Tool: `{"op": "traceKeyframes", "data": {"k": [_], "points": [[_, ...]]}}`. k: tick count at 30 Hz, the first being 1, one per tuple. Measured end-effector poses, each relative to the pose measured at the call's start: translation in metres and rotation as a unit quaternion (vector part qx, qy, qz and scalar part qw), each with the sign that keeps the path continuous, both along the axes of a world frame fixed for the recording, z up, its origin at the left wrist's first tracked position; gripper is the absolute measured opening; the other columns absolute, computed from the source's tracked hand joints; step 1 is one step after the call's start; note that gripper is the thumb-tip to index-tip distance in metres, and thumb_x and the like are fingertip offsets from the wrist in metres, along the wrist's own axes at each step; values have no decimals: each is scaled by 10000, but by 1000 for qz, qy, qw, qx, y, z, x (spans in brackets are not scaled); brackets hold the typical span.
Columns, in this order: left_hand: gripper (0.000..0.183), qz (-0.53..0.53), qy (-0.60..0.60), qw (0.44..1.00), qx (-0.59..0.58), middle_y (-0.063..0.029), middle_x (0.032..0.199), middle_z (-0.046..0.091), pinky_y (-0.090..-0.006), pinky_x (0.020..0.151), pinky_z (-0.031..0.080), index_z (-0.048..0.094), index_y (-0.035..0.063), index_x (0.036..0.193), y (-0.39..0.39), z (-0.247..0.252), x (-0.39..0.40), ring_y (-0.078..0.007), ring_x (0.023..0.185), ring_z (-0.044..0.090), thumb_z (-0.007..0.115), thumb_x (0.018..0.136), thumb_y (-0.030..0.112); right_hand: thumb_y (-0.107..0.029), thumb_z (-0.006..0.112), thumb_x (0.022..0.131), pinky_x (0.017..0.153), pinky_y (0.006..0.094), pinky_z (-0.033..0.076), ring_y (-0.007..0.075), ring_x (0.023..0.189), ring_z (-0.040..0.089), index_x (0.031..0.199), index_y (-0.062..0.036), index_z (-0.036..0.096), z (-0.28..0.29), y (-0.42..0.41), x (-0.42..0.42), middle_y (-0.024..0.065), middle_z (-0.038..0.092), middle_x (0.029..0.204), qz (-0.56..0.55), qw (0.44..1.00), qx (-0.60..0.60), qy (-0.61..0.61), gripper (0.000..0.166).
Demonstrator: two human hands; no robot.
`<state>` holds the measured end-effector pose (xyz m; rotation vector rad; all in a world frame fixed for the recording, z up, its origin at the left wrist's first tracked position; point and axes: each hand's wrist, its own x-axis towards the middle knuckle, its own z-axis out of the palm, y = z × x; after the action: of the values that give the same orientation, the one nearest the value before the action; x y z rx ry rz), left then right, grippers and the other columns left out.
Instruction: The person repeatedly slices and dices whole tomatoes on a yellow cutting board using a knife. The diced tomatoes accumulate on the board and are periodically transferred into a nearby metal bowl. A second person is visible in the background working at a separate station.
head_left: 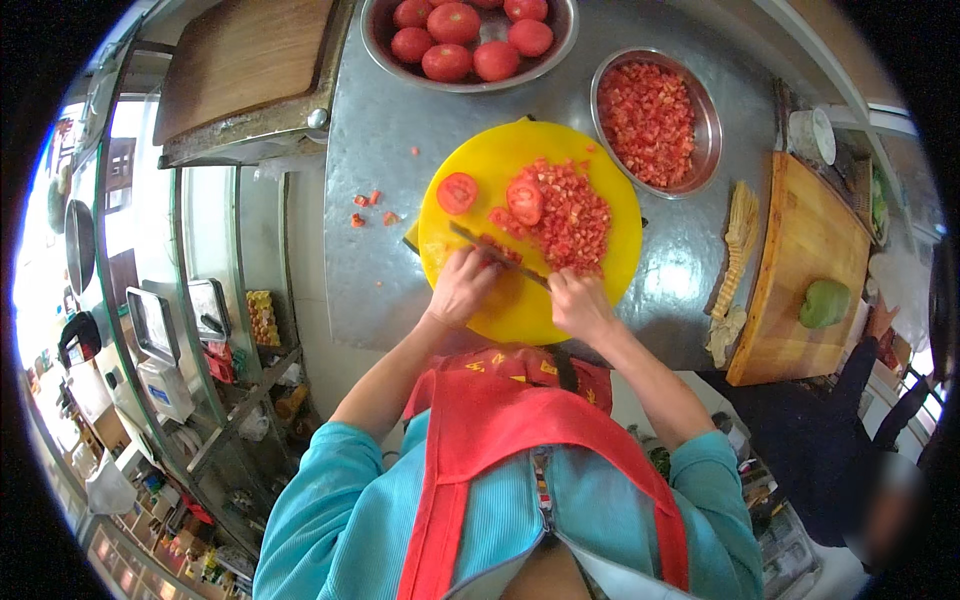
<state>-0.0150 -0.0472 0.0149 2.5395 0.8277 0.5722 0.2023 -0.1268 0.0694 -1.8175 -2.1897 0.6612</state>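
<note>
My right hand (581, 301) grips the handle of a knife (526, 272) over a round yellow cutting board (555, 142). The blade runs up and to the left, seen almost edge-on. Close against it, my left hand (463, 283) has its fingers bunched on a red tomato piece, mostly hidden beneath them. Chopped bits lie just beyond the blade. A heap of diced tomato (574, 217) covers the board's right half, with a cut tomato piece (524, 201) at its left edge. Farther left, a tomato half (457, 193) rests cut face up.
A steel bowl (471, 84) of whole tomatoes stands at the back of the metal table (375, 262). Another bowl (711, 161) holds diced tomato. At right, a green vegetable (824, 304) sits on a wooden board (780, 277). A person in dark clothes (795, 450) is at lower right.
</note>
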Motion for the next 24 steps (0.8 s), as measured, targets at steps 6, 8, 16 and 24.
{"op": "traceKeyframes", "data": {"k": [6,8,16,24], "points": [[309,2,-20,1000,-23,-113,1093,539,-379,876,472,624,78,1026,0,-12,-5,-313,1044,509,557,725,100,-43,561,656,504,424,502,333,554,617,739,-12,520,2,1,-15,171,578,685,-4,996,-68,-62,98],[307,-9,-41,998,-41,-117,1091,538,-382,875,473,623,74,1026,0,-14,-5,-314,1039,512,554,728,96,-44,562,659,502,427,501,334,549,616,742,-8,522,-9,6,-15,173,576,682,-18,997,-57,-43,99],[289,1,-41,998,-53,-98,1051,558,-377,864,481,637,66,999,-3,-10,-14,-302,1011,532,559,721,80,-55,553,672,516,450,502,340,548,614,755,-7,526,17,6,-22,180,580,671,-4,998,-65,3,100],[272,-26,-81,988,-131,-142,1033,572,-451,909,444,647,32,965,0,-9,-18,-387,1059,525,588,701,61,-48,552,666,477,411,492,307,527,609,728,-41,524,-8,14,-29,136,577,673,-3,1000,-22,7,68]]}}
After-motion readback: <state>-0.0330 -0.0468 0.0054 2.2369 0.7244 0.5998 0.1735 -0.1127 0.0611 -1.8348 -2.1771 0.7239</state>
